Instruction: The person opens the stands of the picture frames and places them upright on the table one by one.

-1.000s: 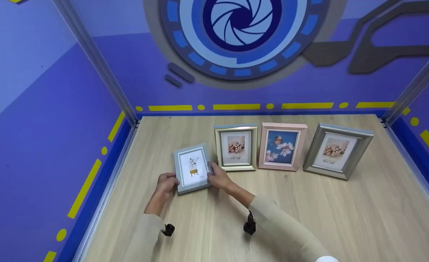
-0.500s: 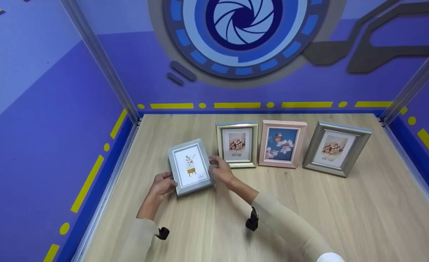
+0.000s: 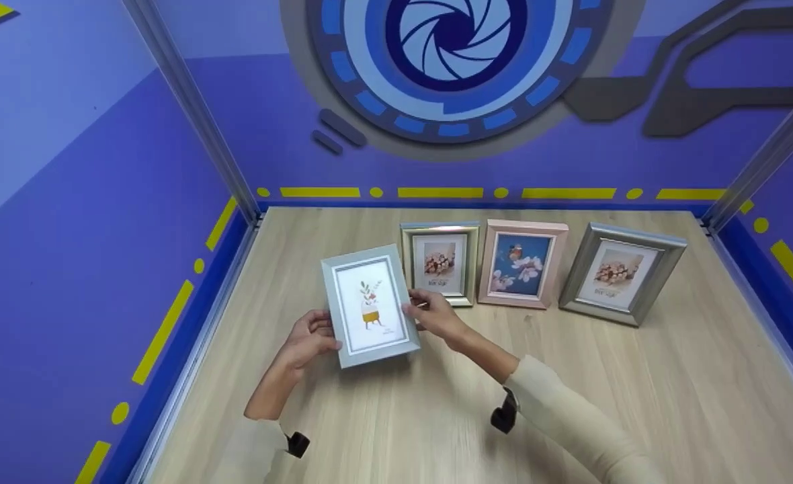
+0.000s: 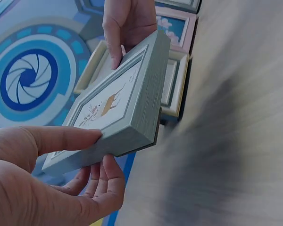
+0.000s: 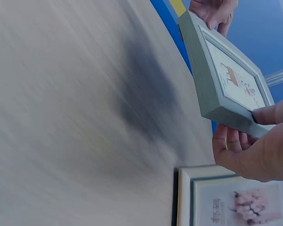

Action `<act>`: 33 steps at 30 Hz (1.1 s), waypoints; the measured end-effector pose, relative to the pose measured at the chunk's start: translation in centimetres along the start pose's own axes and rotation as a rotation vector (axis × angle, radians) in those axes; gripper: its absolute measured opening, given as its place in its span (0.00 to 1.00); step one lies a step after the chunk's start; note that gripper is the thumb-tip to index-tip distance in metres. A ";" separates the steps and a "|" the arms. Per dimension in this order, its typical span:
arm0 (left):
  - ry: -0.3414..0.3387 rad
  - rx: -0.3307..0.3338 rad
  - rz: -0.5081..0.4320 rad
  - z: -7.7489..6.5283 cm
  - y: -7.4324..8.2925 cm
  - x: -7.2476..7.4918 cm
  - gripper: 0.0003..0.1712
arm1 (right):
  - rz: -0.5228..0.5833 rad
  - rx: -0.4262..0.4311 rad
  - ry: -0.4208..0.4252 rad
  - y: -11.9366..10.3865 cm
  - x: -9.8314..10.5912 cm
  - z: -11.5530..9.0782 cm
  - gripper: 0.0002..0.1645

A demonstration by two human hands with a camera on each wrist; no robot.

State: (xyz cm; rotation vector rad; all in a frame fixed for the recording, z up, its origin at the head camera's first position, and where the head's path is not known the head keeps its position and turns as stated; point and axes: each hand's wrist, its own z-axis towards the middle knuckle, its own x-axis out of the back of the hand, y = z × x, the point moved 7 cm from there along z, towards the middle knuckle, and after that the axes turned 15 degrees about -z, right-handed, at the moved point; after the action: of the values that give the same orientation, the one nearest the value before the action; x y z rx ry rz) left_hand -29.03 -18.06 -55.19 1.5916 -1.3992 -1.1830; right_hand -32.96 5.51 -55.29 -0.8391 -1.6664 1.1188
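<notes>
Between both hands is a pale grey-blue picture frame (image 3: 371, 306) with a plant-in-a-pot print. My left hand (image 3: 309, 341) pinches its left edge, thumb on the front and fingers behind, as the left wrist view shows of the frame (image 4: 144, 101). On the opposite edge, my right hand (image 3: 440, 316) grips it the same way. In the right wrist view the frame (image 5: 207, 80) is off the table, above its shadow. Just behind the right hand stands a gold picture frame (image 3: 470, 269), its left side partly hidden by the held one.
To the right of the gold frame stand a pink picture frame (image 3: 559, 262) with a blossom print and a silver-grey picture frame (image 3: 665, 269), turned slightly. All stand on a light wood table (image 3: 537, 383). Blue-purple panels (image 3: 121, 202) enclose the table at the left, back and right.
Both hands have raised the pale grey-blue picture frame and tilted it more upright, lately bringing it right, closer to the gold frame. The three standing frames have stayed in place.
</notes>
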 end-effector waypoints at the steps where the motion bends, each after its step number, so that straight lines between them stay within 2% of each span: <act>1: -0.016 -0.008 0.002 -0.2 0.1 -0.5 0.37 | 0.003 -0.011 0.001 0.2 0.4 -0.3 0.24; 9: -0.156 -0.048 0.009 -0.4 0.5 -5.1 0.38 | -0.004 -0.046 0.034 1.0 4.7 -3.5 0.23; 13: -0.210 -0.059 0.035 -0.1 0.3 -7.5 0.37 | -0.005 -0.098 0.054 2.1 6.8 -4.9 0.23; 17: -0.252 -0.071 0.063 0.4 -0.2 -10.0 0.36 | 0.045 -0.170 0.072 3.6 8.4 -6.0 0.23; 23: -0.312 -0.082 0.046 1.0 0.0 -13.3 0.37 | 0.169 -0.233 0.120 5.4 9.7 -6.1 0.24; 26: -0.359 -0.083 0.021 1.0 0.3 -14.8 0.38 | 0.276 -0.238 0.139 5.9 9.9 -6.0 0.27; 29: -0.426 -0.089 0.000 0.5 0.8 -16.4 0.39 | 0.407 -0.240 0.148 6.2 9.9 -6.0 0.31; 33: -0.488 -0.136 0.004 -1.2 2.4 -18.3 0.37 | 0.484 -0.247 0.141 6.6 9.5 -6.0 0.35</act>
State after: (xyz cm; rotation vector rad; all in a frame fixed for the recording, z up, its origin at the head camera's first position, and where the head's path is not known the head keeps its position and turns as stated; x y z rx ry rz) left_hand -28.68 -0.58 -49.20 1.2516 -1.5733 -1.7039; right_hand -30.18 18.08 -57.52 -1.5038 -1.5420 1.1482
